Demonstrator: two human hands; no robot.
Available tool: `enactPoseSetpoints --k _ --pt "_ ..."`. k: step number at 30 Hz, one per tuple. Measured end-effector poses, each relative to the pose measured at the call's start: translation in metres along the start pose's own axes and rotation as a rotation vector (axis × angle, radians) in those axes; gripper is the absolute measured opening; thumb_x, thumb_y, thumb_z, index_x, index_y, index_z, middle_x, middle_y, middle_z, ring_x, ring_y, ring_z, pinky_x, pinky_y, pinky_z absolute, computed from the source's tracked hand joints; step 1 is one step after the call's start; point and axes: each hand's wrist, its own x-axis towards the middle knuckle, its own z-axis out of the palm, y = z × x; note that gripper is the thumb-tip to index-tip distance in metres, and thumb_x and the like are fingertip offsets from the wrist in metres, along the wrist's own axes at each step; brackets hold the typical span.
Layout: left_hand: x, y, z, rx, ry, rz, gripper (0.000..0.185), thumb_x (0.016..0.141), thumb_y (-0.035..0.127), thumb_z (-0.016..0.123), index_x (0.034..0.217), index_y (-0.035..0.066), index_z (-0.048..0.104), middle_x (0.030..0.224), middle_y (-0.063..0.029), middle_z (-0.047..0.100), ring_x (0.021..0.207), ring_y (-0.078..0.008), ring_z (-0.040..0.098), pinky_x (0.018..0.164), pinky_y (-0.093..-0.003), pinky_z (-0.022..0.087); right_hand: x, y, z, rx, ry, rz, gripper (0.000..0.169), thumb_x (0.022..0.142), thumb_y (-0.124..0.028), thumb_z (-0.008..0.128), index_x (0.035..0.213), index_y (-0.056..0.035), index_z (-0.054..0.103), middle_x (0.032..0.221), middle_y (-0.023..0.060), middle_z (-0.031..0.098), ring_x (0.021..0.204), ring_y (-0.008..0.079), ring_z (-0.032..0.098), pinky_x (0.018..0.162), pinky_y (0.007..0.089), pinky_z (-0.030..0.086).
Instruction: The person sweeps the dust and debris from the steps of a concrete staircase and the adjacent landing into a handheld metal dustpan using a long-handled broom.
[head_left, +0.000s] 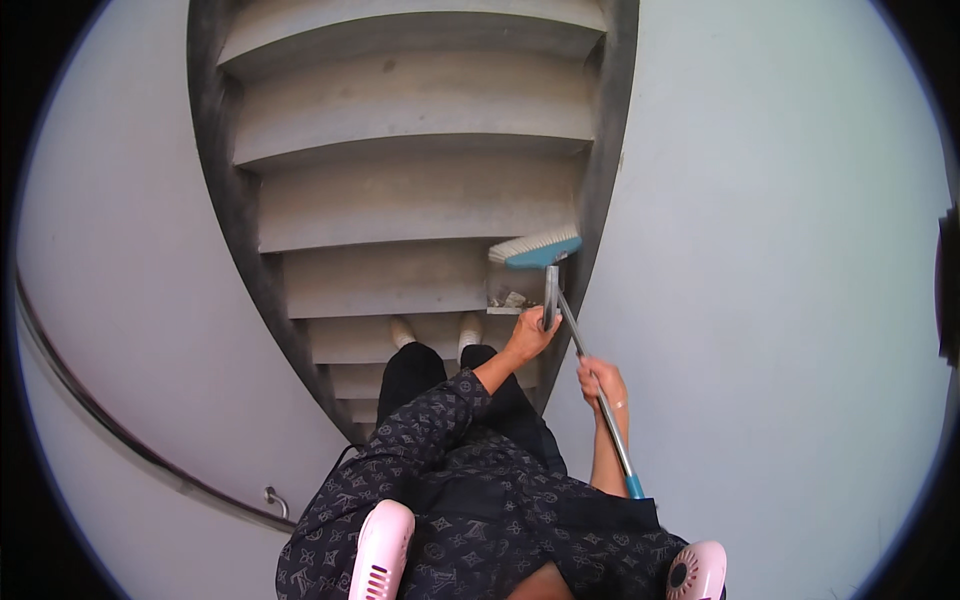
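My left hand (531, 334) grips the upright metal handle (551, 289) of what looks like a dustpan. Pale crumbled debris (514, 299) lies in the pan, low at the right end of a stair step. Further right, my right hand (604, 381) is wrapped around the metal pole (616, 435) of a broom, which ends in a blue grip (634, 486). The blue broom head (541, 253) with white bristles (532, 241) is tilted over the step just beyond the pan, near the right wall. Its bristles look slightly blurred.
Curved concrete stairs (420, 191) run between two pale walls (757, 247) with dark skirting bands (611, 161). A metal handrail (112, 426) follows the left wall. My feet (470, 328) stand on a step beside the pan. A pink neck fan (384, 544) hangs over my chest.
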Motion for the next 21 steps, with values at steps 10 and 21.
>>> enactPoseSetpoints --k 10,21 --pt "0.017 0.02 0.013 0.116 -0.075 0.118 0.03 0.086 0.023 0.06 0.066 0.001 0.052 0.056 -0.0056 0.054 0.054 -0.0149 0.057 0.052 -0.0312 0.046 0.106 -0.094 0.031 -0.146 -0.098 -0.255 0.025 0.087 -0.018 0.059 0.065 -0.0086 0.05 0.052 -0.0014 0.045 0.039 0.0068 0.038 0.034 0.0218 0.026" --pt "0.007 0.004 0.002 -0.017 -0.027 -0.015 0.025 0.083 0.016 0.063 0.07 -0.001 0.051 0.062 -0.0148 0.047 0.055 -0.0267 0.045 0.054 -0.0377 0.039 -0.049 0.024 -0.008 -0.175 0.14 -0.059 0.016 0.087 -0.011 0.057 0.073 -0.0065 0.051 0.056 0.0005 0.046 0.039 0.0053 0.037 0.032 0.0194 0.022"
